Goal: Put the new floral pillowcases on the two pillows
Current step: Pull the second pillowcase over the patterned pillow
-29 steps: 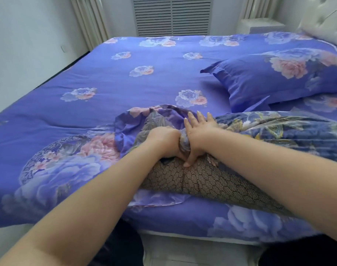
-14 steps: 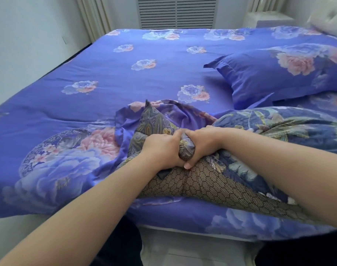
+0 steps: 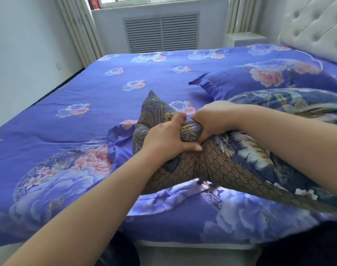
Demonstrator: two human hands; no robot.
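A pillow [image 3: 260, 156] in a dark blue leaf-print cover with a black lattice band lies across the near side of the bed. Both hands squeeze its left end. My left hand [image 3: 163, 143] is closed around the bunched patterned corner [image 3: 154, 110], which sticks up in a point. My right hand [image 3: 212, 120] grips the same bunch from the right, touching the left hand. A loose blue floral pillowcase [image 3: 119, 139] lies crumpled under and to the left of that end. A second pillow [image 3: 260, 81] in a blue floral case rests farther back on the right.
The bed [image 3: 87, 93] carries a blue floral quilt. A tufted white headboard [image 3: 317, 25] stands at the right. Behind the bed are a radiator grille [image 3: 162, 31], curtains [image 3: 77, 25] and a white bedside unit [image 3: 244, 38]. A white wall [image 3: 19, 54] runs along the left.
My right hand went from flat on the pillow to a closed grip. Both hands have gathered the pillow's left end, and its corner now stands higher. The view has tilted up.
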